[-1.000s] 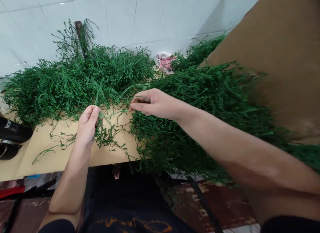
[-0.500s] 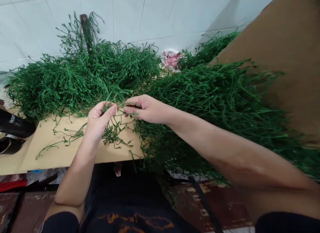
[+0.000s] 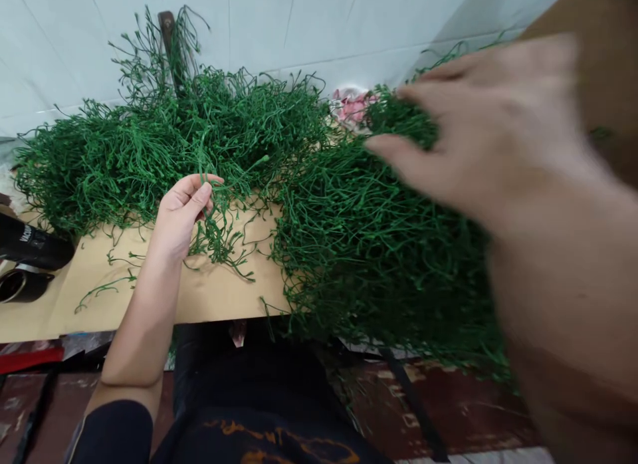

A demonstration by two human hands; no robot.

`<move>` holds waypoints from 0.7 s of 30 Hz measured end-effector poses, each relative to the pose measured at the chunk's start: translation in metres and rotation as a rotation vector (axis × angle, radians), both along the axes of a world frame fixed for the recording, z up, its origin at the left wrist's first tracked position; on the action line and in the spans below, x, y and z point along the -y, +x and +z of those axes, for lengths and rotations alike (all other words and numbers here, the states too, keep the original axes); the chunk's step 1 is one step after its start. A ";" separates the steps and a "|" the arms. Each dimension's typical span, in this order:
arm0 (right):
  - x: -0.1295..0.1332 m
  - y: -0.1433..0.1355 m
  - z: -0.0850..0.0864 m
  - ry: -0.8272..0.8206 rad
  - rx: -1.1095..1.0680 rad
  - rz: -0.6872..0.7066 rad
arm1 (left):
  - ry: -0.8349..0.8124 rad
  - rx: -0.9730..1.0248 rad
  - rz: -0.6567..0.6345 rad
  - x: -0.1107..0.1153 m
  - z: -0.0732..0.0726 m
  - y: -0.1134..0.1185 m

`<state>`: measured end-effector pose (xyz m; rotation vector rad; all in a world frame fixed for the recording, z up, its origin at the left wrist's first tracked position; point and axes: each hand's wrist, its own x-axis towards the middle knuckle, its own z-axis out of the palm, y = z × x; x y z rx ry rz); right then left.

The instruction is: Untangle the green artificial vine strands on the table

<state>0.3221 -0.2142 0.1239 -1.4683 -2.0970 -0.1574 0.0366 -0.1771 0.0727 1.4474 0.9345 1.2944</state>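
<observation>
My left hand (image 3: 187, 205) pinches a small bunch of thin green plastic stems (image 3: 215, 232) between thumb and fingers, and the stems hang over the tan board (image 3: 229, 298). Blurred by motion, my right hand (image 3: 478, 125) is raised above the right-hand heap of green stems (image 3: 369, 218). Its thumb and fingers are spread apart, with nothing visible between them. Behind my left hand lies another big heap of green stems (image 3: 149, 151). A few loose stems (image 3: 102, 288) rest on the board at the left.
A black cup (image 3: 22, 284) and a black bottle (image 3: 34, 241) are at the left edge. A dark upright bar (image 3: 168, 42) rises from the left heap before the tiled wall (image 3: 259, 25). Pink and white cloth (image 3: 351, 108) lies between the heaps. Brown cardboard (image 3: 603, 65) stands at the right.
My right hand has left my left hand, moved up and to the right, and opened. My left hand has shifted slightly up and left, still with stems in it.
</observation>
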 end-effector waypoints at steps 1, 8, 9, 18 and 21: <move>0.002 -0.026 -0.007 0.011 -0.031 0.003 | 0.001 0.000 -0.005 0.000 0.000 0.003; -0.020 -0.134 -0.051 -0.361 -0.397 0.458 | 0.012 -0.003 0.051 0.004 -0.002 0.007; -0.020 -0.134 -0.052 -0.377 -0.465 0.467 | 0.022 -0.001 0.078 0.003 -0.003 0.004; -0.001 -0.130 -0.052 -0.223 -0.417 0.463 | 0.097 -0.003 0.186 -0.014 -0.020 0.011; 0.016 -0.136 -0.054 -0.073 -0.358 0.512 | 0.104 0.045 0.269 -0.033 -0.023 0.003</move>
